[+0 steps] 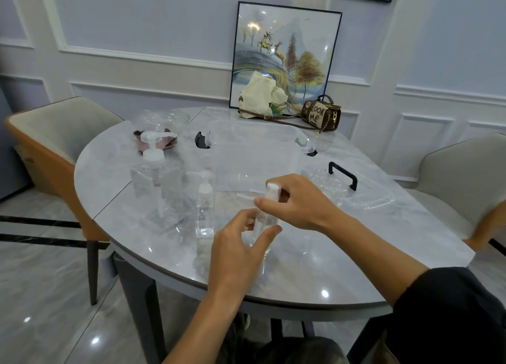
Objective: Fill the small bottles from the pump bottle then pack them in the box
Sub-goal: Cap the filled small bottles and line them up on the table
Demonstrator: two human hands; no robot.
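Note:
A small clear bottle (265,221) stands on the grey marble table (301,268) near the front. My left hand (241,243) grips its body, thumb on the right side. My right hand (295,202) pinches its white cap (272,190) from above. To the left stands a second small clear bottle (204,210) with a white pump top. Further left is the large square pump bottle (156,185) with clear liquid. Behind my hands sits the open clear plastic box (254,155) with black latches.
The box's clear lid (364,194) with a black handle lies to the right, with small clear bottles (328,184) by it. A cream tote bag (262,98), a brown handbag (320,114) and a framed picture (284,51) stand at the back. Chairs flank the table.

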